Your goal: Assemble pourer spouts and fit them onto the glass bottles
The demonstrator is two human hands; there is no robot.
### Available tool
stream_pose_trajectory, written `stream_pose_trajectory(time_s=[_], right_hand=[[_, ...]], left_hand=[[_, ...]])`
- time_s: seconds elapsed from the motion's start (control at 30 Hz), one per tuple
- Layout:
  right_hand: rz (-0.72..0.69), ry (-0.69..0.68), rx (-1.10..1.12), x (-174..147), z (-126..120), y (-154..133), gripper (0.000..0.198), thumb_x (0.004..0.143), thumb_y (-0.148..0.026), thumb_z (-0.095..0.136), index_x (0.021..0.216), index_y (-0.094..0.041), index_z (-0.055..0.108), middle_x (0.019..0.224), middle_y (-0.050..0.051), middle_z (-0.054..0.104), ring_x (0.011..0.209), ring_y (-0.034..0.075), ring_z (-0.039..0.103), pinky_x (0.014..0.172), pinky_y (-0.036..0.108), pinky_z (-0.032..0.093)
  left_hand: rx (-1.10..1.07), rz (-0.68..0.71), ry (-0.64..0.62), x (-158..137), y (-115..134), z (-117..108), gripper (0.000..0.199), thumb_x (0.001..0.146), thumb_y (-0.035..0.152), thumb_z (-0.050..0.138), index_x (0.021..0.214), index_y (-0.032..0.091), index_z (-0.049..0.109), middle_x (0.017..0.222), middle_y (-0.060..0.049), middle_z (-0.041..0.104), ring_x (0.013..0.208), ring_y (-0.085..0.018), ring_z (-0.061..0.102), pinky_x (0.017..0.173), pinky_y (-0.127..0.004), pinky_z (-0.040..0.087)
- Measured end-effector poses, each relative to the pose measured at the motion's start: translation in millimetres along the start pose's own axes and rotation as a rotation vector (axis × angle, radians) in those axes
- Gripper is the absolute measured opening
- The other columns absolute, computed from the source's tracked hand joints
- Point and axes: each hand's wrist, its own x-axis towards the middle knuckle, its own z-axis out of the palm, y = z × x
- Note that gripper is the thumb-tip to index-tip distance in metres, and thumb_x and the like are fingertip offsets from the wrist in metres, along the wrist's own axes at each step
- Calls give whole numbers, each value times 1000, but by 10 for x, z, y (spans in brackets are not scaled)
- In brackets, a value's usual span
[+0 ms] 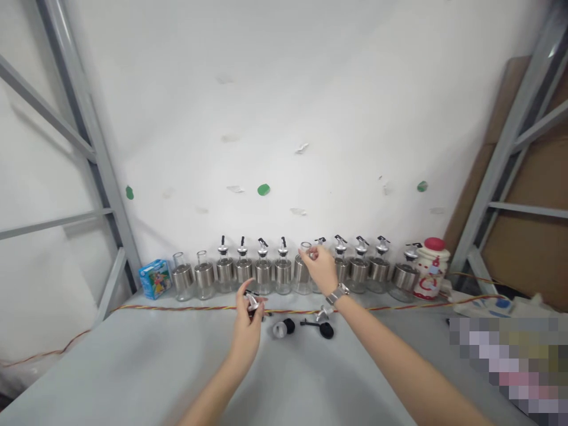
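Note:
My left hand (249,313) is closed around a silver pourer spout (252,300) with a black lever, held above the table. Farther back, my right hand (322,267), a metal watch on its wrist, has its fingers closed at the neck of an uncapped glass bottle (303,273) with a steel sleeve. That bottle stands upright in a row of similar bottles. To its left, a bottle with a pourer (283,269) stands close by. Between my hands lie a clear and black stopper part (281,329), a black cap piece (326,330) and another silver spout (324,312).
Two uncapped bottles (205,275) stand at the row's left, beside a blue box (155,279). A white jar with a red lid (432,269) stands at the right end. A twisted red-yellow cord (177,307) crosses the table (155,367). Metal posts (106,160) flank the white wall.

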Motion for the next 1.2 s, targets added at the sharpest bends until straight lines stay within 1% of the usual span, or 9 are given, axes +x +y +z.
stream_pose_trajectory(time_s=[0.1,0.27,0.43,0.5,0.63,0.83,1.0,1.1,1.2], right_hand=[[15,-33,-67,51,184,155,27,74,-42,49,77,-15,54,68,4,54,64,18,50,61,27,35],[50,-75,-133,64,345,295,25,77,-38,48,78,-14,54,75,9,58,70,20,54,63,28,35],[46,-98,-144,71,365,345,28,79,-38,45,83,-13,55,86,12,58,79,21,55,69,29,36],[27,-115,-135,41,355,348,29,80,-40,44,84,-13,55,88,11,58,80,21,54,71,29,37],[-21,-153,-101,-68,331,344,33,80,-44,42,91,-14,53,93,10,56,82,20,53,75,30,38],[-64,-205,-51,-174,299,395,43,72,-43,54,104,-14,46,102,10,51,94,23,50,82,32,38],[-73,-235,-37,-190,292,453,40,73,-36,57,107,-17,47,103,11,48,92,23,50,81,33,39],[-64,-236,-36,-170,331,466,41,74,-35,56,109,-16,47,102,11,46,88,23,52,80,33,39],[-51,-234,-37,-138,363,437,41,74,-32,55,111,-16,47,99,10,46,87,23,52,80,35,39]], left_hand=[[4,-52,-33,-7,-97,41,67,77,37,50,129,24,11,83,-1,54,64,-13,53,52,-23,36],[46,-71,3,-14,-171,52,50,73,38,55,113,20,32,80,0,55,64,-12,52,58,-24,38],[69,-68,45,10,-166,37,48,72,41,56,110,20,37,87,-2,53,61,-11,53,57,-25,40],[42,-72,36,23,-163,43,48,69,42,58,109,20,43,88,-2,51,63,-12,55,62,-26,42],[-35,-108,-34,33,-162,70,38,65,45,60,89,15,54,76,-1,53,68,-16,57,71,-31,44],[-67,-183,-86,-8,-100,89,42,65,52,56,86,15,54,70,1,50,59,-12,52,52,-22,39],[-31,-197,-84,-74,16,125,42,67,51,57,93,18,52,60,6,40,50,-8,41,49,-19,33],[1,-178,-90,-98,7,152,39,65,52,58,83,18,51,62,6,43,49,-7,40,47,-19,31],[45,-153,-126,-106,-58,159,36,67,53,55,70,18,49,55,6,43,47,-8,40,47,-20,31]])
